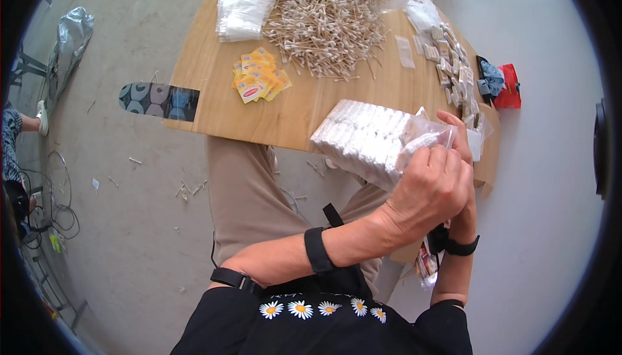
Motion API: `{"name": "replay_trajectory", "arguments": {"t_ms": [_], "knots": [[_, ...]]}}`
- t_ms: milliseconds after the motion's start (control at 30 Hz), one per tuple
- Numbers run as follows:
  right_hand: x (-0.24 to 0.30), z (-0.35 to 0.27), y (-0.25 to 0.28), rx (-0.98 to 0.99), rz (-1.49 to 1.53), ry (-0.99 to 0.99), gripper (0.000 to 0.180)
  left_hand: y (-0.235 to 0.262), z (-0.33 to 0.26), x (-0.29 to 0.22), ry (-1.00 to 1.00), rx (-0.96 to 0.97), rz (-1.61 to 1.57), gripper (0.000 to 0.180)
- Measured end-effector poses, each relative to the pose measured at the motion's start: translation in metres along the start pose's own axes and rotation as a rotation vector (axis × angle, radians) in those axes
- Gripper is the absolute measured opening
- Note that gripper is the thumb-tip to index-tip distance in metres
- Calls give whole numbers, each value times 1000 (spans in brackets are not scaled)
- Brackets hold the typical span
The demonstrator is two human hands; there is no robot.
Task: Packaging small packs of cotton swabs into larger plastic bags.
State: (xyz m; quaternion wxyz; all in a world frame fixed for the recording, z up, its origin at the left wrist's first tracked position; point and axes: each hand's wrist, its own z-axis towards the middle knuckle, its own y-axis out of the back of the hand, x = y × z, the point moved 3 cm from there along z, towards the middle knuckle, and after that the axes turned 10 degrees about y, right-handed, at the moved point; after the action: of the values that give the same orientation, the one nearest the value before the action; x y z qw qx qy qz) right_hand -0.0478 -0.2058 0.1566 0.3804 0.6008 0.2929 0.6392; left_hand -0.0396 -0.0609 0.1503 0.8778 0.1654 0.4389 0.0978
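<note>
A clear plastic bag [363, 136] packed with rows of small white bundles lies tilted across the table's near edge, its loose end toward the right. My left hand [435, 183] pinches the film at that loose end, fingers pressed together. Behind it my right hand [461, 136] wraps round the same end from the far right side, partly hidden by the left. Farther off, a big heap of cotton swabs [330, 21] with wooden sticks covers the back of the table. Yellow printed packets [259, 77] lie in a loose pile on the left.
The wooden table [214, 89] has a stack of clear flat bags [245, 12] at its back left. Several small swab packs [453, 70] line its right edge, beside a red package [509, 86]. A patterned strip [159, 102] juts past the left edge. Stray swabs and cables [61, 193] lie on the floor.
</note>
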Motion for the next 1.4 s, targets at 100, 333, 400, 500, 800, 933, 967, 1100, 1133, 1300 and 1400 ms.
{"name": "replay_trajectory", "arguments": {"t_ms": [100, 333, 400, 500, 800, 933, 967, 1100, 1133, 1300, 1400], "knots": [[5, -1, 4, 72, 19, 110, 34, 1, 4, 4, -9, -12, -1, 11], [-3, -11, 19, -248, 496, 190, 20, 4, 9, 8, -25, -18, 60, 12], [-16, -22, 36, -358, 557, 105, 20, 4, 6, 6, -39, -12, 74, 12], [-35, -30, 49, -592, 672, -3, 19, 3, 3, 3, -48, 25, 112, 12], [-128, -52, -90, -468, 834, -471, 33, 52, 30, 45, 85, 85, -54, 11], [-120, -37, -134, -537, 965, -396, 42, 58, 29, 48, 130, 122, -147, 11], [-121, -37, -141, -556, 975, -403, 42, 59, 29, 48, 181, 124, -160, 11], [-124, -42, -145, -484, 429, -362, 45, 60, 32, 49, 226, 118, -142, 12], [-127, -45, -145, -398, 340, -312, 43, 60, 33, 49, 234, 117, -151, 11], [-122, -48, -115, -228, -75, -25, 43, 59, 37, 47, 226, 131, -130, 11], [-95, -29, -91, -108, -215, 148, 49, 64, 37, 47, 295, 99, -167, 10]]}}
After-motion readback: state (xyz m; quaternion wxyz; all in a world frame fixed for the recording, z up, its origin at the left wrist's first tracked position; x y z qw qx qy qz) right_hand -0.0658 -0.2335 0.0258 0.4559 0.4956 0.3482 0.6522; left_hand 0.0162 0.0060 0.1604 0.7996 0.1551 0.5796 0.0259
